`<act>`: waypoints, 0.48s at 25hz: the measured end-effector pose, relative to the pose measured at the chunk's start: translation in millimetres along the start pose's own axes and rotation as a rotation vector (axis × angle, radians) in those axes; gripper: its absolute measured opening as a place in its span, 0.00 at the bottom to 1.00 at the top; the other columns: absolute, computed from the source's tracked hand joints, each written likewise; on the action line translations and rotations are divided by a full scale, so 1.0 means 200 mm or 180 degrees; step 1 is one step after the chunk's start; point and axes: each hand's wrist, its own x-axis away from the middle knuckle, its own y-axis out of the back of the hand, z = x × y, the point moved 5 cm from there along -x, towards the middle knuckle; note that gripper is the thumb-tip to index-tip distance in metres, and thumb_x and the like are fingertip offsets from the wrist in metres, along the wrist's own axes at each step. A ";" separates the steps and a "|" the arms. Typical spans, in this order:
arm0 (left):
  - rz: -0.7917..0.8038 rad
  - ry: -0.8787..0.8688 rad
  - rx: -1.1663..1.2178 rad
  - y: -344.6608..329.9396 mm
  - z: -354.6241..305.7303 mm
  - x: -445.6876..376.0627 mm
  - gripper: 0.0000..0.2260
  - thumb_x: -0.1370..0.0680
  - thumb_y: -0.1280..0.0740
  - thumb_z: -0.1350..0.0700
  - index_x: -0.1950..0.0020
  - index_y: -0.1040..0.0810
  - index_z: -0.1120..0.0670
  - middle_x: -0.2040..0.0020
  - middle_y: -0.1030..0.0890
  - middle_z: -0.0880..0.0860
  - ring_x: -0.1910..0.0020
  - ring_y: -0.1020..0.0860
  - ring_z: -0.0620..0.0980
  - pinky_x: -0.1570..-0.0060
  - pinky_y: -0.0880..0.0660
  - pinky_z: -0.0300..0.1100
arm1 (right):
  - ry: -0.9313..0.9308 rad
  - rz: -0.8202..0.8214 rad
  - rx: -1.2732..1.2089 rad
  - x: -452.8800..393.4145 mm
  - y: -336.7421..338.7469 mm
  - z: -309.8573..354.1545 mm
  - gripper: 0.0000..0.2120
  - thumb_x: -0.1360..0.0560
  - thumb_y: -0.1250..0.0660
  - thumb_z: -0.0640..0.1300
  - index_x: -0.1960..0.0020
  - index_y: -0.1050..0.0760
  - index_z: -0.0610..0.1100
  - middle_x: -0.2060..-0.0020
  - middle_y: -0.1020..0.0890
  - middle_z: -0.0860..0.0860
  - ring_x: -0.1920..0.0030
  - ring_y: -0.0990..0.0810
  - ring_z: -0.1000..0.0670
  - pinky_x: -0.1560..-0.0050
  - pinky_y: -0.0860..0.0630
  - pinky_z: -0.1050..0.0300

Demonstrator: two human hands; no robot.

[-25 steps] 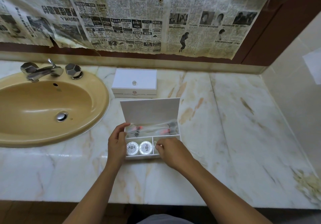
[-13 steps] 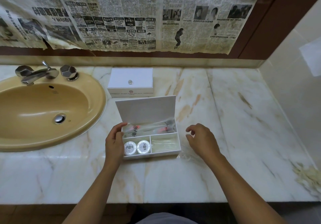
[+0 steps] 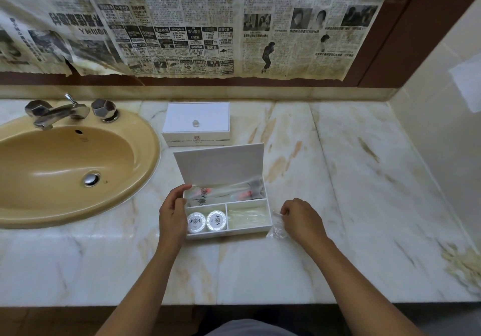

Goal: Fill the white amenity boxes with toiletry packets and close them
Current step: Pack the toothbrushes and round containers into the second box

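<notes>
I had the open amenity box on the marble desk, its lid standing up at the back. My left hand gripped the box's left wall, thumb hooked over the rim. My right hand sat just beside the right wall, fingers curled and pinching a clear plastic packet that lay on the desk, touching the box's near right corner.

The move I judged next turned on one thing: the front right compartment lay directly left of my right hand, its long axis running left to right, with pale clear wrapping already in it. The right hand was plainly the nearer one.

The long back compartment held clear toothbrush packets lying left to right. Two round white discs filled the front left compartment.

The closed box behind carried a red crest and a line of print too small for me to read. On the newspaper above I made out "RM299".
</notes>
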 end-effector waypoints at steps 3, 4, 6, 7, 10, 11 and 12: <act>0.0006 0.0016 0.0050 0.00 0.00 0.00 0.17 0.21 0.47 0.70 0.44 0.21 0.58 0.47 0.20 0.51 0.54 0.24 0.28 0.59 0.31 0.20 | 0.0051 -0.0193 -0.0124 0.00 0.07 0.03 0.11 0.25 0.41 0.36 0.50 0.22 0.45 0.50 0.20 0.50 0.50 0.24 0.49 0.56 0.29 0.58; 0.0003 0.0014 0.0052 0.00 0.00 0.00 0.17 0.21 0.47 0.70 0.44 0.21 0.57 0.47 0.20 0.50 0.54 0.24 0.28 0.59 0.31 0.20 | 0.0088 -0.0279 -0.0195 0.00 0.10 0.05 0.10 0.24 0.40 0.38 0.50 0.22 0.46 0.51 0.20 0.50 0.51 0.24 0.49 0.56 0.30 0.58; -0.0004 0.0004 0.0043 0.00 0.00 0.00 0.18 0.22 0.46 0.69 0.45 0.20 0.56 0.47 0.19 0.50 0.53 0.24 0.28 0.57 0.32 0.20 | 0.0221 -0.0481 -0.0315 0.01 0.17 0.11 0.08 0.23 0.39 0.40 0.50 0.22 0.45 0.52 0.20 0.50 0.52 0.23 0.49 0.57 0.29 0.59; -0.0004 -0.0005 0.0048 0.00 0.00 0.00 0.18 0.22 0.46 0.69 0.45 0.20 0.55 0.47 0.19 0.50 0.52 0.24 0.29 0.57 0.32 0.21 | 0.0305 -0.0589 -0.0355 0.03 0.21 0.15 0.07 0.22 0.39 0.41 0.49 0.22 0.45 0.52 0.20 0.50 0.52 0.23 0.49 0.56 0.29 0.58; -0.0008 -0.0020 0.0072 0.00 0.00 0.00 0.18 0.22 0.47 0.70 0.45 0.20 0.56 0.47 0.19 0.49 0.53 0.25 0.28 0.56 0.32 0.21 | 0.0681 -0.0887 -0.0515 0.09 0.31 0.31 0.06 0.23 0.38 0.42 0.50 0.22 0.45 0.54 0.21 0.51 0.53 0.24 0.49 0.55 0.28 0.57; -0.0006 -0.0034 0.0072 0.00 0.00 0.00 0.18 0.22 0.46 0.69 0.45 0.20 0.57 0.47 0.19 0.49 0.52 0.25 0.28 0.55 0.31 0.21 | 0.0851 -0.0948 -0.0587 0.11 0.32 0.36 0.06 0.23 0.37 0.41 0.51 0.22 0.44 0.55 0.21 0.51 0.54 0.24 0.50 0.55 0.28 0.57; 0.0001 -0.0048 0.0064 0.00 0.01 -0.01 0.18 0.22 0.46 0.69 0.45 0.20 0.57 0.47 0.19 0.49 0.52 0.25 0.29 0.54 0.31 0.22 | 0.1011 -0.0964 -0.0636 0.13 0.32 0.42 0.05 0.24 0.37 0.41 0.51 0.22 0.45 0.55 0.21 0.51 0.54 0.24 0.50 0.55 0.28 0.56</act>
